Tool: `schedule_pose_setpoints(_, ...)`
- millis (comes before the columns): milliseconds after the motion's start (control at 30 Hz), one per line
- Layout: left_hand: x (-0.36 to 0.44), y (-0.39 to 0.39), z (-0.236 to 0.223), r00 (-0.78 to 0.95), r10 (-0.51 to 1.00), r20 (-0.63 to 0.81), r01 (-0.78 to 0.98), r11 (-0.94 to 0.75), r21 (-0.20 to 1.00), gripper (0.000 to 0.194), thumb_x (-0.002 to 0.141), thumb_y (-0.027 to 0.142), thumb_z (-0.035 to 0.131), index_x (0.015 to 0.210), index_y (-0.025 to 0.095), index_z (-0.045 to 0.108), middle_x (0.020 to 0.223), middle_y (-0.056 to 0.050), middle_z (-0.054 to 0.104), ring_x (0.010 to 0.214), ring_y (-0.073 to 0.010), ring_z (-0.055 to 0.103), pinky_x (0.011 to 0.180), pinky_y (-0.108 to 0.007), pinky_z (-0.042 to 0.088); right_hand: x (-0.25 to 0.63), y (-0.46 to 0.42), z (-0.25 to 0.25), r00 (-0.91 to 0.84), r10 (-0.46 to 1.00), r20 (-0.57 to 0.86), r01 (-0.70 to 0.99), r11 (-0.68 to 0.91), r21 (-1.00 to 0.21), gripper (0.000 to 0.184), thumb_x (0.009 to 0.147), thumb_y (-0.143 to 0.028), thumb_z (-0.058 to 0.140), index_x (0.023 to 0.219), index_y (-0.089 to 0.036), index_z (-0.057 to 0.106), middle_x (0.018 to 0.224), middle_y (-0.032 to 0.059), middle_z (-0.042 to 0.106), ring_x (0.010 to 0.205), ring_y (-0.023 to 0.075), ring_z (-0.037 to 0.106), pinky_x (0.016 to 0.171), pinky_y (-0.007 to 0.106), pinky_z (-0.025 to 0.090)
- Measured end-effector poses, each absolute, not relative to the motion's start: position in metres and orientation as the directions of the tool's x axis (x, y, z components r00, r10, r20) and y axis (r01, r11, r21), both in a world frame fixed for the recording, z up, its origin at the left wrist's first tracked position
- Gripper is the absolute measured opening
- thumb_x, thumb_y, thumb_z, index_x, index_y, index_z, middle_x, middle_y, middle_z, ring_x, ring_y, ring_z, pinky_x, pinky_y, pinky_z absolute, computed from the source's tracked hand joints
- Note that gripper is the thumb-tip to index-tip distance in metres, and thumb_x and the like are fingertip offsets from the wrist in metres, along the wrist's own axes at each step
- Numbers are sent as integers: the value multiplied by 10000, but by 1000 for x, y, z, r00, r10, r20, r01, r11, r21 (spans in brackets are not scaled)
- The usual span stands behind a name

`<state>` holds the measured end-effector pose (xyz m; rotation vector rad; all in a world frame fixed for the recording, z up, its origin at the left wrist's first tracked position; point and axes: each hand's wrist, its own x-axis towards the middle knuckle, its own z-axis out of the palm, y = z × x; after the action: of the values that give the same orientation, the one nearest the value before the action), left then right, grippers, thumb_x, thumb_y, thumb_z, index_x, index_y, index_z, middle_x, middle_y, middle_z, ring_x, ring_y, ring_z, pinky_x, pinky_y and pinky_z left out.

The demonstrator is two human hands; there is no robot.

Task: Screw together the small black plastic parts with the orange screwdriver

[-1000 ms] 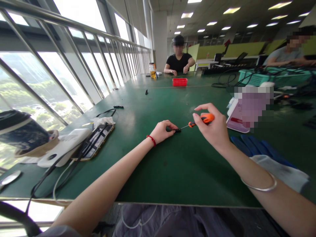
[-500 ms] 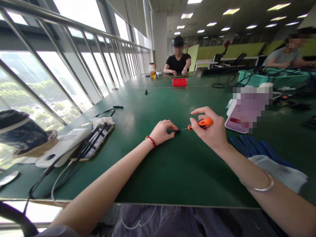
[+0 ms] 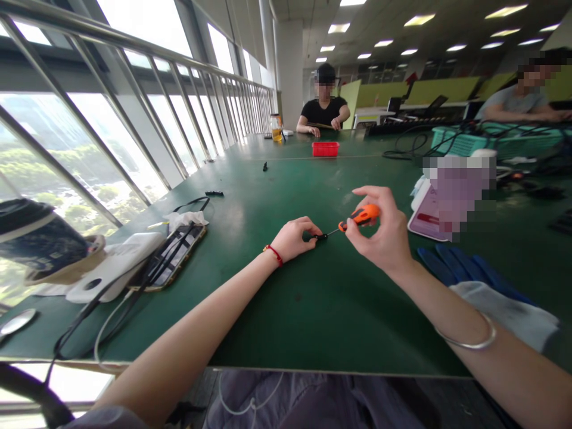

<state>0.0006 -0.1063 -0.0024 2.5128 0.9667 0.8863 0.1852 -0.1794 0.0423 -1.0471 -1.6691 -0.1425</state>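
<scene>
My left hand rests on the green table and pinches a small black part between thumb and fingers. What kind of part it is, I cannot make out. An orange and black screwdriver slants down to the left, its thin shaft reaching the black part. My right hand holds the screwdriver's handle, thumb at its lower end and index finger raised over it. The exact spot where the tip meets the part is too small to tell.
A phone with cables, a white device and a dark cup are on the left. Blue gloves lie right. Ahead are small black pieces, a red box and a co-worker.
My right hand has shifted slightly and tilted the screwdriver handle up more steeply, with the index finger higher. My left hand stays put. The co-worker opposite has lifted a thin strip.
</scene>
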Motion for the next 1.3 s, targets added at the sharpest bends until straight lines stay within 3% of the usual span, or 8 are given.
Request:
schedule_pose_setpoints(100, 0, -103, -3, 574, 684, 450, 525, -729, 440, 188, 700, 81, 574, 824, 163, 689, 881, -27, 646, 797, -144, 631, 795, -269, 513, 185, -178, 42, 34, 607, 794, 712, 543, -446, 446, 681, -341, 635, 1085, -207, 501, 650, -41, 529, 541, 139, 508, 511, 267, 399)
schedule_pose_setpoints(300, -3, -95, -6, 545, 699, 463, 550, -715, 431, 189, 700, 75, 572, 821, 168, 683, 874, -20, 644, 791, -139, 635, 794, -266, 519, 180, -180, 39, -37, 673, 738, 711, 537, -454, 194, 754, -335, 578, 896, -204, 575, 534, -54, 501, 469, 113, 471, 514, 254, 377)
schedule_pose_setpoints(467, -6, -91, -7, 537, 704, 466, 542, -710, 449, 184, 703, 88, 578, 829, 162, 689, 871, -27, 648, 789, -141, 634, 788, -267, 518, 177, -178, 36, 15, 626, 780, 702, 549, -454, 511, 655, -318, 644, 1126, -204, 481, 722, -26, 552, 588, 139, 537, 523, 254, 413)
schedule_pose_setpoints(633, -7, -91, -6, 533, 716, 450, 544, -698, 466, 185, 701, 94, 578, 830, 163, 693, 882, -28, 658, 798, -147, 637, 800, -278, 519, 177, -179, 37, 91, 700, 709, 693, 467, -550, 161, 743, -375, 583, 770, -217, 568, 524, -40, 503, 474, 125, 492, 506, 264, 388)
schedule_pose_setpoints(833, -7, -90, -7, 540, 707, 456, 523, -707, 477, 181, 693, 83, 577, 810, 164, 689, 868, -25, 661, 792, -143, 636, 795, -272, 523, 183, -172, 36, 179, 645, 743, 598, 528, -603, 450, 658, -290, 658, 1064, -221, 478, 777, -6, 560, 564, 127, 514, 532, 275, 444)
schedule_pose_setpoints(967, -7, -90, -7, 541, 705, 458, 515, -708, 483, 179, 690, 86, 578, 807, 164, 688, 866, -25, 663, 794, -143, 635, 797, -274, 520, 184, -171, 39, 248, 675, 694, 635, 428, -643, 401, 732, -411, 625, 1061, -210, 515, 715, -5, 556, 593, 150, 542, 536, 277, 425)
schedule_pose_setpoints(1100, -8, -89, -6, 550, 698, 457, 507, -715, 482, 196, 680, 70, 567, 806, 159, 688, 860, -28, 665, 796, -144, 632, 793, -276, 514, 185, -170, 40, 213, 728, 652, 782, 272, -560, 289, 798, -488, 536, 805, -211, 621, 532, -21, 514, 496, 135, 483, 486, 262, 322)
schedule_pose_setpoints(1300, -8, -89, -7, 541, 707, 455, 515, -706, 485, 190, 687, 80, 567, 809, 156, 691, 863, -33, 664, 792, -148, 631, 795, -283, 514, 189, -173, 39, 25, 601, 799, 807, 460, -371, 305, 826, -391, 507, 631, -189, 624, 489, -4, 536, 456, 108, 445, 479, 247, 306)
